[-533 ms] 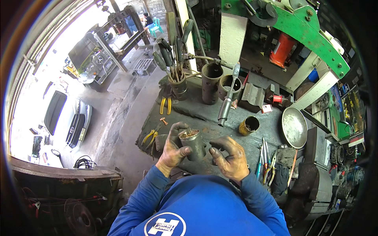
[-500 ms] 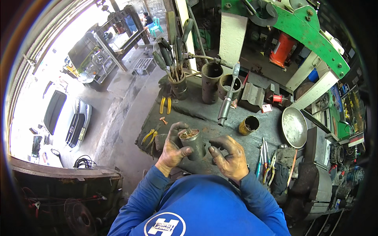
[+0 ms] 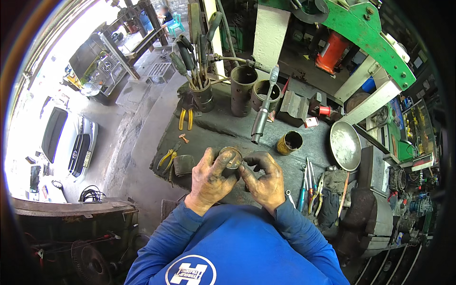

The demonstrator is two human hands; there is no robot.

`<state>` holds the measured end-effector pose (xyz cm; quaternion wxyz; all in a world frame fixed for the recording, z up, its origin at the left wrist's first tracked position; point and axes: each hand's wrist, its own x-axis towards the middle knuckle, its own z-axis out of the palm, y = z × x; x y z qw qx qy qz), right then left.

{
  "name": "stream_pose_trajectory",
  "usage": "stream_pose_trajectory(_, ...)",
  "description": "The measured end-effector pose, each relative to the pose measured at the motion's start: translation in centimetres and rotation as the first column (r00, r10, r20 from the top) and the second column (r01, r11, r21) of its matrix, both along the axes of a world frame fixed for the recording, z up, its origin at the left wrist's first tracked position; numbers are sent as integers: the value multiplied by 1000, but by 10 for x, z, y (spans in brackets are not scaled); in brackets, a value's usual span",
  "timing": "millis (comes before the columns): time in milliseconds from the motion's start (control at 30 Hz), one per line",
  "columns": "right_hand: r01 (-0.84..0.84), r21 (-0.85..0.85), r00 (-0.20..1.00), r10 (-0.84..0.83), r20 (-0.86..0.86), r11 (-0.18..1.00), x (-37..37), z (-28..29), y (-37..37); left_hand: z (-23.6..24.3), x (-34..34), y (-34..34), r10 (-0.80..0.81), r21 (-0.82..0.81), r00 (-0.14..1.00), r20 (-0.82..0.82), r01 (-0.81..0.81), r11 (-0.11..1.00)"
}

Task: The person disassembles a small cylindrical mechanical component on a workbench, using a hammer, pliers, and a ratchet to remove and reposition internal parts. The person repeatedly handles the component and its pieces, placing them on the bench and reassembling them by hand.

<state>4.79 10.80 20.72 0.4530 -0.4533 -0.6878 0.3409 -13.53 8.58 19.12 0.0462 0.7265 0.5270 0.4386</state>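
Note:
A round metal cylinder point(image 3: 231, 153) is held above the front of the bench, its open end tipped up towards me. My left hand point(image 3: 209, 183) wraps round its left side, with fingers at the rim and over the opening. The thumb and curled fingers of my right hand point(image 3: 264, 179) close against the right side of the rim. Most of the cylinder's body is hidden behind the hands. On the bench left of it lie a small copper-coloured piece point(image 3: 183, 138), yellow-handled pliers point(image 3: 167, 159) and a dark curved metal piece point(image 3: 184, 165).
Ahead stand a can of screwdrivers point(image 3: 203, 99), a tall dark metal tube point(image 3: 242, 97) and a grey rod-shaped tool point(image 3: 261, 116). To the right are a yellowish can point(image 3: 289, 143), a metal bowl point(image 3: 345, 147) and several hand tools point(image 3: 309, 183). A green press frame point(image 3: 368, 35) rises behind.
The cylinder has turned from upright to tipped towards me. My right hand has come in from the right onto its rim. The coil spring seen on its top is out of sight.

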Motion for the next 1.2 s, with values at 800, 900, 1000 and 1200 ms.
stream_pose_trajectory(800, 54, -12, 996, -55, -65, 998, -11, -6, -4, 1, 4, 2, 41, 162, 994, -105, -24, 987)
stream_pose_trajectory(900, 35, -2, 998, -35, -55, 999, -10, -4, -5, 2, 2, 1, 28, 147, 995, -99, -14, 989)
stream_pose_trajectory(1000, -2, 33, 998, 4, -55, 999, -9, -2, -4, 3, 1, -1, 26, 114, 996, -90, -16, 993)
stream_pose_trajectory(1200, -14, -109, 999, 8, -50, 994, -5, 3, -3, -3, 1, -1, 17, 111, 997, -72, -9, 994)
